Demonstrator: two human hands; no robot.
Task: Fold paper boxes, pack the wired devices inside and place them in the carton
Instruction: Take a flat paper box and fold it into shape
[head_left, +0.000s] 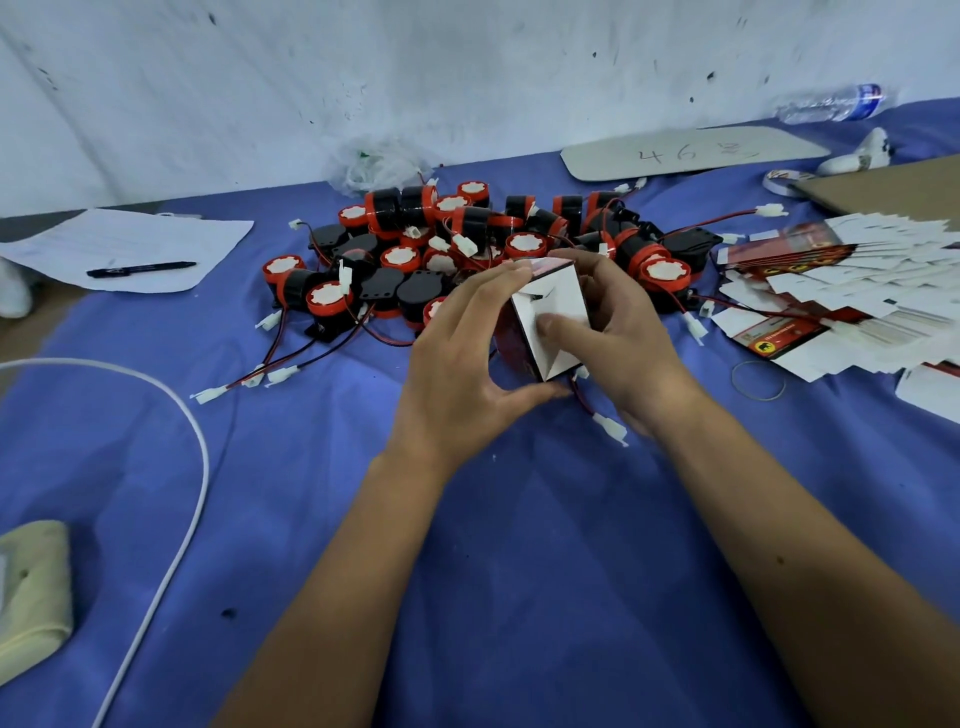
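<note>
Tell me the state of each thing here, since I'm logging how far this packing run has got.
paper box: folded up, held off the table, white end flaps being pressed shut, a wire hanging out below.
left hand: grips the box's side.
right hand: holds the box, thumb on the flap.
wired devices: loose pile, unpacked.
flat box blanks: unfolded, fanned out.
pen: capped, lying on paper.
water bottle: lying on its side.

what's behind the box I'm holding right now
Directly behind the paper box, gripped by the left hand and right hand, lies the pile of red and black wired devices. The box and hands cover the pile's nearest part.
</note>
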